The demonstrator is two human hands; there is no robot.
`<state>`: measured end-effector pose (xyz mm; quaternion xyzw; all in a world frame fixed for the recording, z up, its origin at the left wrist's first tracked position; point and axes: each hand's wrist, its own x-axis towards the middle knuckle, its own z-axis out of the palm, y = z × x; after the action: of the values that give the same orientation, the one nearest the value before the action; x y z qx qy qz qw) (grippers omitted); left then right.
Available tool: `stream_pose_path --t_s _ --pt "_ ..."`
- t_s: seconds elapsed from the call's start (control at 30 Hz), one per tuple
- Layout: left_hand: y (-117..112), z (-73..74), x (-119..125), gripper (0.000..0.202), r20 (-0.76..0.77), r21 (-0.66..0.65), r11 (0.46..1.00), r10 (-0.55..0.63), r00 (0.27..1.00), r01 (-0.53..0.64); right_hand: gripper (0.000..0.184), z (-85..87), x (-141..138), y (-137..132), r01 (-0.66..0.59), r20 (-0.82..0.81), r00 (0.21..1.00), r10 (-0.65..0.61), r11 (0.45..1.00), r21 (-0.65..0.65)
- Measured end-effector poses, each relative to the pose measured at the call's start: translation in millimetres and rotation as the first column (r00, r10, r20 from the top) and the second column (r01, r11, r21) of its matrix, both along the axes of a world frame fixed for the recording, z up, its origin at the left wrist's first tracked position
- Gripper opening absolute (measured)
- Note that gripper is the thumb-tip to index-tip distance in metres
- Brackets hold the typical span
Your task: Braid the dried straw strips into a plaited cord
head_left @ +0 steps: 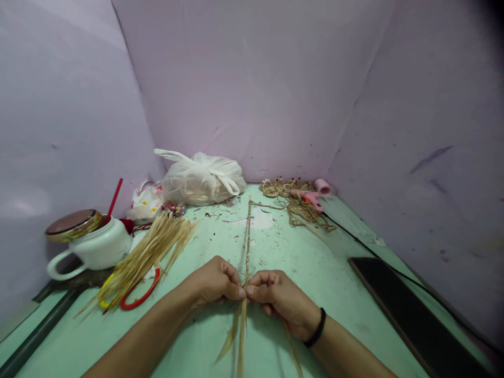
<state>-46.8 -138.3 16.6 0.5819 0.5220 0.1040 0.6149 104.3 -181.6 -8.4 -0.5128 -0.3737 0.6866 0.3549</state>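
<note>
A thin straw-coloured braid (248, 239) runs up the middle of the green table. At its near end my left hand (220, 282) and my right hand (273, 294) meet, each closed in a pinch of thumb and finger on the fibre strips. Loose flat strips (241, 336) hang below my fingers toward the front edge. One more strip (293, 349) trails from under my right hand. A black band circles my right wrist. The exact crossing of the strips is hidden by my fingertips.
Left stand a white mug (103, 245) with a tilted lid, a bundle of dry strips (147, 257) and red-and-yellow-handled scissors (142, 299). Behind sits a tied plastic bag (205, 181). Right are coiled braid (303, 210), a pink glue gun (311, 198) with its cord, and a dark flat board (409, 310).
</note>
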Motion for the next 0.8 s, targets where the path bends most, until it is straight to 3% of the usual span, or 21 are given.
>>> stream_pose_path --t_s 0.07,0.3,0.53,0.7,0.8 --pt "-2.9 1.8 0.9 0.016 0.055 0.011 1.000 0.011 0.998 -0.011 0.021 -0.1 1.1 -0.1 0.002 -0.040 0.999 -0.003 1.000 -0.018" --pt "-13.6 -3.0 1.8 0.031 0.192 -0.179 0.984 0.050 0.980 -0.015 0.031 2.8 2.6 -0.1 -0.009 -0.102 0.995 0.007 1.000 -0.022" --pt "-17.1 0.5 2.4 0.012 0.004 -0.022 0.998 0.060 0.998 -0.060 0.019 2.6 5.5 1.1 -0.054 -0.042 0.998 0.053 0.998 -0.011" --pt "-16.6 1.0 2.1 0.008 0.141 -0.071 0.997 0.032 0.989 -0.022 0.010 7.1 8.2 2.2 -0.108 0.018 0.994 0.107 0.992 0.069" --pt "-16.5 -1.2 3.3 0.009 0.143 -0.037 0.998 0.050 0.988 -0.045 0.008 7.4 6.8 2.4 -0.097 0.049 0.995 0.092 0.991 0.096"
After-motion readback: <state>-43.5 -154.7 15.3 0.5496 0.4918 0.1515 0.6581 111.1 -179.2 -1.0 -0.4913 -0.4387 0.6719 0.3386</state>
